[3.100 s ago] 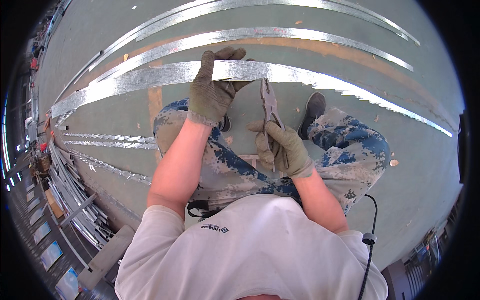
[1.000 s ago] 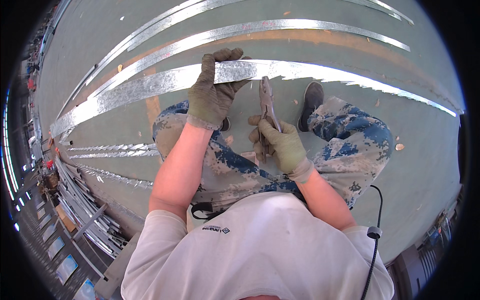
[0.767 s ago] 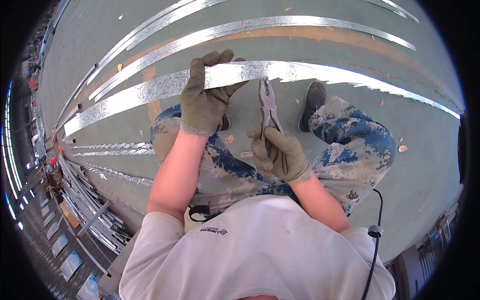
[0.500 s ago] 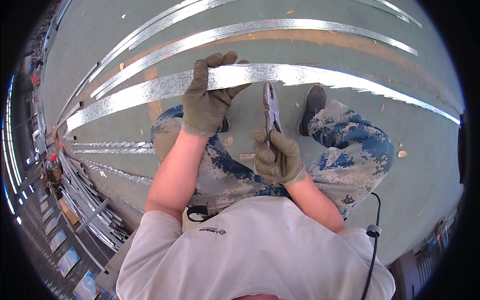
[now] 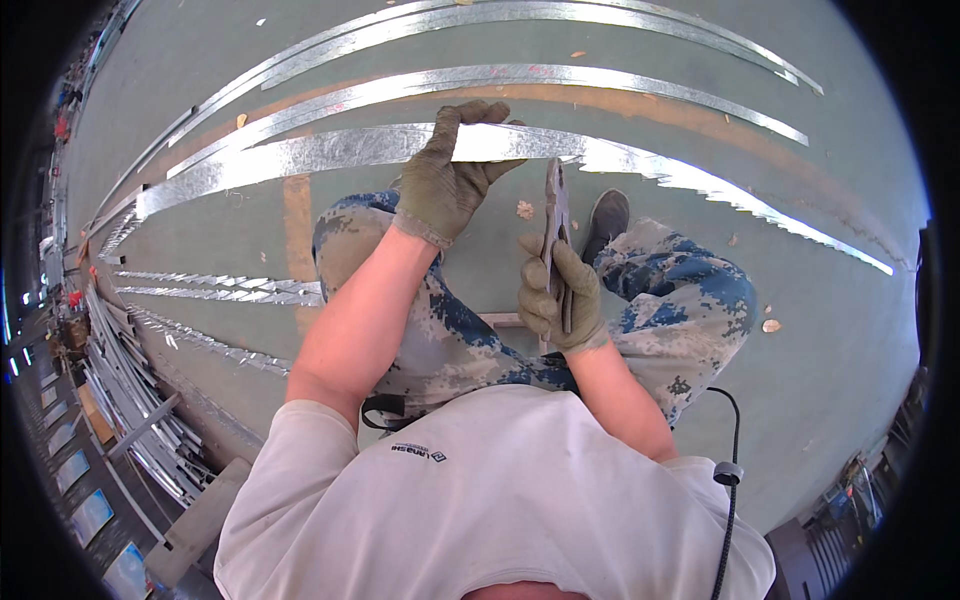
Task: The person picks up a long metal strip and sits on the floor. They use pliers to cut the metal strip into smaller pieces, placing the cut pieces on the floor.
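Observation:
A long, shiny sheet-metal strip (image 5: 320, 152) stretches across in front of me. Along the right part its near edge is cut into saw-like teeth; the left part is smooth. My left hand (image 5: 445, 195), in an olive work glove, grips the strip left of the teeth, with its thumb and fingers around the band. In my gloved right hand (image 5: 562, 300), the fingers wrap the handles of a pair of pliers (image 5: 557, 200). The plier jaws point away from me and reach the strip's near edge where the teeth begin; whether they touch the metal I cannot tell.
More metal strips (image 5: 480, 75) lie on the green floor (image 5: 820, 370) beyond. Toothed strips (image 5: 220, 288) lie to the left, near a heap of metal lengths (image 5: 140, 390). My shoe (image 5: 606, 222) is close to the pliers. A black cord (image 5: 736, 430) hangs at right.
My left hand has shifted right, still gripping the strip. The pliers have turned in my right hand and show more edge-on, their tips still by the near edge. The whole view has tilted slightly.

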`<state>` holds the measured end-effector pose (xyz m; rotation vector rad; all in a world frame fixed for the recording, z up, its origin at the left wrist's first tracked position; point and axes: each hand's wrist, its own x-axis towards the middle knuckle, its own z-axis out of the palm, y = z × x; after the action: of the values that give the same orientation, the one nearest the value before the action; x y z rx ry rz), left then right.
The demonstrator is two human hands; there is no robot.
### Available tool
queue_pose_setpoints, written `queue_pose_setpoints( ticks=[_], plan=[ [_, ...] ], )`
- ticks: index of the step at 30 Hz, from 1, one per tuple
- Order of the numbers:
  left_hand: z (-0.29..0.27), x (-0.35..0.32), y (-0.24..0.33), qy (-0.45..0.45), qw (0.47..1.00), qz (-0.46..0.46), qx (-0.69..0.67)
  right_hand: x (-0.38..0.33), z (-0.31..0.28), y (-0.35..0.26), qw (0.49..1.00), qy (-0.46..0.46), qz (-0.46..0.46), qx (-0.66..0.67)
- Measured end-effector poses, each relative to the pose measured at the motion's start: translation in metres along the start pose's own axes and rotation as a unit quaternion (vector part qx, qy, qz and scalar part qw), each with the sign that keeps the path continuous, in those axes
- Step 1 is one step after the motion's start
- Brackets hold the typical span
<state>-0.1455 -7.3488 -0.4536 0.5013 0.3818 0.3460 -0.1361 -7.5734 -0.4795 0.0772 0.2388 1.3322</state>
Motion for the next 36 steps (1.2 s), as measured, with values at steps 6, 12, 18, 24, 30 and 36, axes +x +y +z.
queue_pose_setpoints(
  ticks=[6,12,18,24,30,36],
  plan=[
    [0.001,0.006,-0.006,0.032,0.999,-0.018,0.02,-0.013,0.027,0.009,0.961,0.184,0.021,-0.207],
    [-0.003,0.006,-0.005,0.054,0.998,-0.006,0.01,0.0,0.094,0.021,0.781,0.196,0.032,-0.593],
    [-0.012,0.003,-0.009,0.015,1.0,-0.017,-0.01,0.008,0.063,0.001,0.813,0.384,-0.042,-0.436],
    [-0.006,0.0,-0.012,0.018,0.999,-0.017,0.029,0.003,0.061,0.029,0.807,0.356,-0.001,-0.472],
    [0.0,0.0,-0.01,-0.01,1.0,-0.023,0.017,0.028,0.048,0.003,0.86,0.27,-0.084,-0.424],
    [0.003,-0.006,-0.008,-0.022,0.996,-0.023,0.087,0.054,0.043,-0.014,0.908,0.203,-0.184,-0.316]
  ],
)
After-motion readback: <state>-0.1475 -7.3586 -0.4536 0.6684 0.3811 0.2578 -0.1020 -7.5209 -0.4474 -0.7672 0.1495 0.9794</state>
